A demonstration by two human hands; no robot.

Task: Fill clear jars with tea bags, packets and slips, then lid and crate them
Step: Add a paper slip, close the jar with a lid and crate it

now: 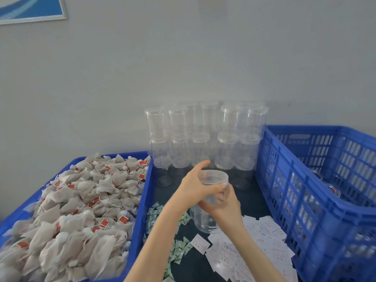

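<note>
Surface: dark tabletop [205, 267] against a plain grey wall [183, 58]; corner of a framed blue picture [30, 9] far up-left of the hands, cut off by the frame edge.

Left of the hands: blue tray [140, 210] heaped with tea bags [81, 204], white mesh with red tags. Tray runs off the left and bottom edges.

Just below the left forearm: scatter of small green-white packets [179, 249] on the tabletop, partly hidden by the arm.

Centre: left hand [195, 186] grips the lid [213, 177] of a clear jar [205, 218] from the left, fingers wrapped round its rim. Right hand [225, 206] grasps the jar body just below the lid. Jar is held above the tabletop, tilted slightly. Motion blur around the lid; can't tell whether it's seated or off the jar. Jar contents unreadable, looks see-through.

Behind the hands: stacked empty clear jars [205, 135], lidded, against the wall. Exact tier count hard to read through the transparent plastic.

Below-right of the right hand: white printed slips [244, 255] spread loose, print illegible.

Right of the hands: blue slatted crate [289, 192], cut off at the right edge. Some jars lie inside, only partly visible through the slats.
</note>
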